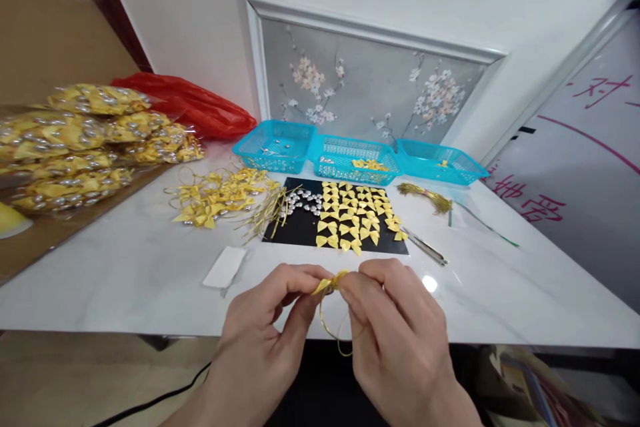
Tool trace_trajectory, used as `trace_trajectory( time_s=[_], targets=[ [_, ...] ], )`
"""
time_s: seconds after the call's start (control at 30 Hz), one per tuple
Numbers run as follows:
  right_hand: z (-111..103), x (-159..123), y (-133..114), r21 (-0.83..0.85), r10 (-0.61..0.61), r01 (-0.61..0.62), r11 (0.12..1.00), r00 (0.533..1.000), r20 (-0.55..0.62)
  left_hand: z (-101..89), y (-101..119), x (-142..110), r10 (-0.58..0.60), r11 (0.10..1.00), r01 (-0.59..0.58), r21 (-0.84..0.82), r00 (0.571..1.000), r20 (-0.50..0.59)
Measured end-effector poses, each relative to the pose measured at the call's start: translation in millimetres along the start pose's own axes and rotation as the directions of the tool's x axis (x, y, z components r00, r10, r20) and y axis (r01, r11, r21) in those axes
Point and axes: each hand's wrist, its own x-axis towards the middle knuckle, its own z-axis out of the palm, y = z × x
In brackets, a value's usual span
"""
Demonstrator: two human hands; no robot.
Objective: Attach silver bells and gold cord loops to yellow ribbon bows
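My left hand (265, 320) and my right hand (395, 320) meet at the table's near edge, both pinching a small yellow ribbon bow (330, 282) between thumb and fingers. A thin gold cord loop (330, 327) hangs down from the bow between my palms. Just beyond my hands lies a black mat (300, 230) covered with rows of yellow bows (355, 213) and a cluster of silver beads (300, 201).
A heap of finished bows on gold cords (220, 197) lies left of the mat. Three blue baskets (350, 157) stand at the back. Bagged bows (80, 140) and a red bag (190, 103) sit at left. Scissors (425, 247), gold wire bundle (425, 195) and a white card (225, 267) are nearby.
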Motion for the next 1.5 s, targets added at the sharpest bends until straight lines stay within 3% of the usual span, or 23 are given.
trace_trajectory(
  time_s=[0.13,0.27,0.43,0.57,0.7,0.83,1.0,1.17,1.5],
  targets=[
    [-2,3,-3,-0.141,-0.042,0.043,0.989,0.999,0.012,-1.2,1,2,0.021,0.998,-0.024,0.053,0.998,0.061],
    [0,2,-2,-0.14,-0.004,0.008,0.99,1.0,0.028,-0.8,3,8,-0.072,0.996,0.078,-0.048,0.992,0.103],
    [-2,0,6,0.135,0.198,-0.22,0.966,0.967,0.163,-2.7,1,11,-0.253,0.931,0.289,-0.224,0.951,0.178],
    [-9,-5,13,0.338,0.319,-0.414,0.845,0.899,0.301,-5.0,-3,12,-0.311,0.852,0.393,-0.345,0.911,0.27],
    [-13,-9,15,0.435,0.385,-0.549,0.714,0.826,0.411,-3.9,-3,13,-0.312,0.848,0.399,-0.349,0.908,0.28],
    [-12,-4,11,0.445,0.371,-0.543,0.712,0.829,0.418,-0.8,0,11,-0.258,0.895,0.323,-0.308,0.937,0.234],
    [-10,3,9,0.406,0.372,-0.531,0.743,0.833,0.41,0.4,-1,7,-0.036,0.992,0.051,-0.115,0.991,0.13],
    [-11,2,9,0.435,0.392,-0.567,0.699,0.813,0.43,0.9,-4,9,0.098,0.991,-0.109,0.081,0.987,0.13],
    [-7,-1,6,0.504,0.474,-0.63,0.591,0.776,0.415,-1.8,-6,12,0.265,0.952,-0.28,0.122,0.956,0.126]
  ],
)
